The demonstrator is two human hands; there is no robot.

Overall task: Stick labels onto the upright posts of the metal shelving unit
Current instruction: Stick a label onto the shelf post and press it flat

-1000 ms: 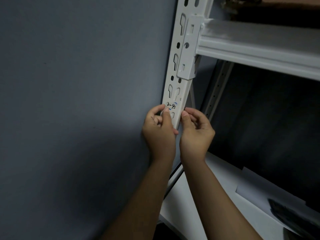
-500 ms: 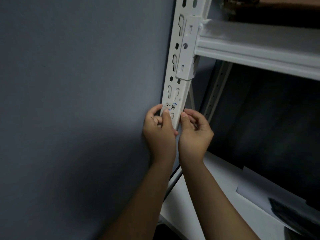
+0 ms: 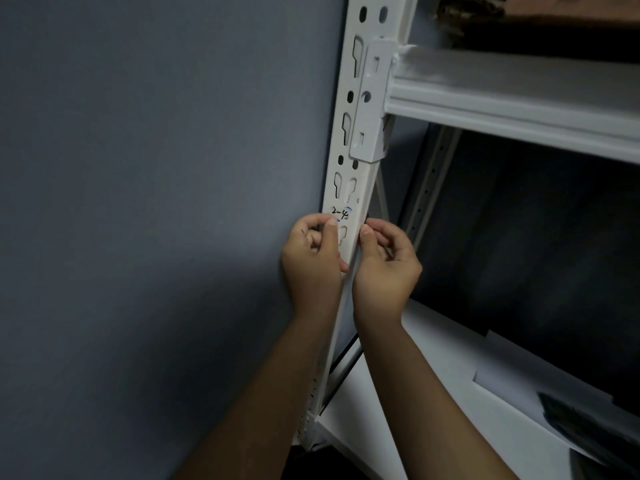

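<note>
Label (image 3: 341,213) marked "2-4" lies flat on the front face of the white upright post (image 3: 349,188), just above both thumbs, under a pair of keyhole slots. From the head camera, the left hand (image 3: 313,261) curls round the post's left edge with its thumb pressed on the label's lower edge, while the right hand (image 3: 384,268) has a narrow, curled grip on the post's right edge, thumb tip against the metal. Above the grip a white shelf beam (image 3: 512,98) hooks into the post; left of it is a grey wall (image 3: 156,202).

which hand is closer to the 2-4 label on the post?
Left. The left hand has its thumb tip right at the lower left edge of the label on the post. The right hand sits at the post's right edge, slightly lower.
</note>
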